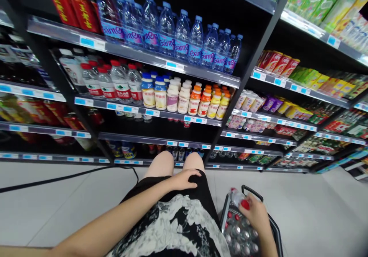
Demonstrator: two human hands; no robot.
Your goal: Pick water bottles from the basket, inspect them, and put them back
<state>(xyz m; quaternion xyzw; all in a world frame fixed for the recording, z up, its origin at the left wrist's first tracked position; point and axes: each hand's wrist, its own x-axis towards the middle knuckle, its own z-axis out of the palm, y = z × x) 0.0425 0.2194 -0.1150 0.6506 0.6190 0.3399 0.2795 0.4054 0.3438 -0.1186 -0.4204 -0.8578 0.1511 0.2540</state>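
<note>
Two hands are in sight. The right hand [257, 213] is closed around a red-capped bottle [236, 198], held just over a black basket [275, 226] crammed with more bottles. The left hand [186, 179] lies loosely open on the person's thigh, holding nothing. Close ahead of the knees stand dark shelves [161, 113] of water bottles [172, 31] and small milky drinks [184, 98]. A black cable [71, 176] trails across the pale floor [316, 211].

Head-worn, looking forward and down: left hand [185, 179] and right hand [257, 215] close below, black metal drink shelves [161, 113] farther ahead, filling the top, tilted.
</note>
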